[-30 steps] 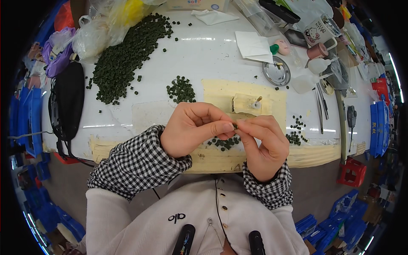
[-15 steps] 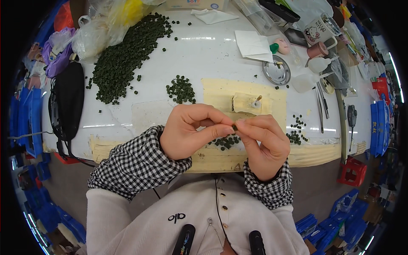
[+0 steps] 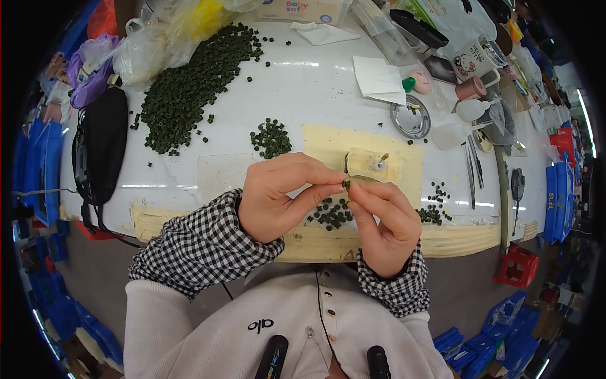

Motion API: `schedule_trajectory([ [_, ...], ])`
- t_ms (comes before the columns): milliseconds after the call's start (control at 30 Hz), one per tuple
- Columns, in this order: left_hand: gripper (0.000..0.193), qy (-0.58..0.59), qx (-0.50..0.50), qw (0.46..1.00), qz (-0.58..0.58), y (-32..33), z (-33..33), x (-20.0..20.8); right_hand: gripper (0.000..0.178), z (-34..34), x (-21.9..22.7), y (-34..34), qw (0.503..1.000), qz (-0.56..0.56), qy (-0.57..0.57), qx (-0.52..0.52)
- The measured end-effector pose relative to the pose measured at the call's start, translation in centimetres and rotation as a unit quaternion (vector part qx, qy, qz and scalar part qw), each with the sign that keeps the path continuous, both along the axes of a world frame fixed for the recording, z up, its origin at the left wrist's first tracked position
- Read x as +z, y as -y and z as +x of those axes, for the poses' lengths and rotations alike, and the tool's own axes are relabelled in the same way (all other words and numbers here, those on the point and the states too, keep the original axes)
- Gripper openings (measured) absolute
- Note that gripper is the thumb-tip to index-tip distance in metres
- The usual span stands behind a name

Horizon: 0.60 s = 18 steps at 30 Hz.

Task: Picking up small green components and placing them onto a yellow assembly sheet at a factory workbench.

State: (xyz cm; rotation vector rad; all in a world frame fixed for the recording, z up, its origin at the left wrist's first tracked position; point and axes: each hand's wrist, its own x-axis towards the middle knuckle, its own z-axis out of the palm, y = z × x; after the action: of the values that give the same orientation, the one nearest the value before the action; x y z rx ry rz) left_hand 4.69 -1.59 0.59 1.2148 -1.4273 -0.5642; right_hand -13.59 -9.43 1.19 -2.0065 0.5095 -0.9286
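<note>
A small dark green piece (image 3: 346, 184) sits at the fingertips where my two hands meet, over the near edge of the table. My left hand (image 3: 281, 196) pinches it between thumb and index finger. From the other side, my right hand (image 3: 386, 224) also has thumb and fingers closed on it. The piece is partly hidden, so its exact shape is unclear. Just below the fingertips lies a small group of similar dark green pieces (image 3: 332, 215). Beyond my hands stands a block wrapped in yellowish tape (image 3: 372, 165), with a short peg sticking up from it.
A large heap of dark green pieces (image 3: 183, 95) covers the far left, with a smaller pile (image 3: 271, 138) nearer. More pieces (image 3: 432, 215) lie right of my right hand. Tweezers (image 3: 471, 174), a round metal dish (image 3: 410, 117), squeeze bottles (image 3: 448, 134) and a black pouch (image 3: 104, 145) surround the work area.
My right hand has shifted slightly down and left, and its fingers have changed angle. The dark green piece shows more between the fingertips. The whole view has moved a little.
</note>
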Motion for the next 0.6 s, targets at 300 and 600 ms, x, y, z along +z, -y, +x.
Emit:
schedule_trajectory([
  [300, 0.018, 0.058, 0.007, 0.997, -0.045, 0.09, 0.15, -0.32, 0.030, -0.22, -0.06, 0.45, 0.998, 0.044, -0.007, 0.034],
  [600, 0.016, -0.044, -0.035, 0.997, 0.043, -0.13, 0.15, -0.35, 0.031, -0.41, 0.17, 0.50, 0.999, 0.006, -0.014, 0.039],
])
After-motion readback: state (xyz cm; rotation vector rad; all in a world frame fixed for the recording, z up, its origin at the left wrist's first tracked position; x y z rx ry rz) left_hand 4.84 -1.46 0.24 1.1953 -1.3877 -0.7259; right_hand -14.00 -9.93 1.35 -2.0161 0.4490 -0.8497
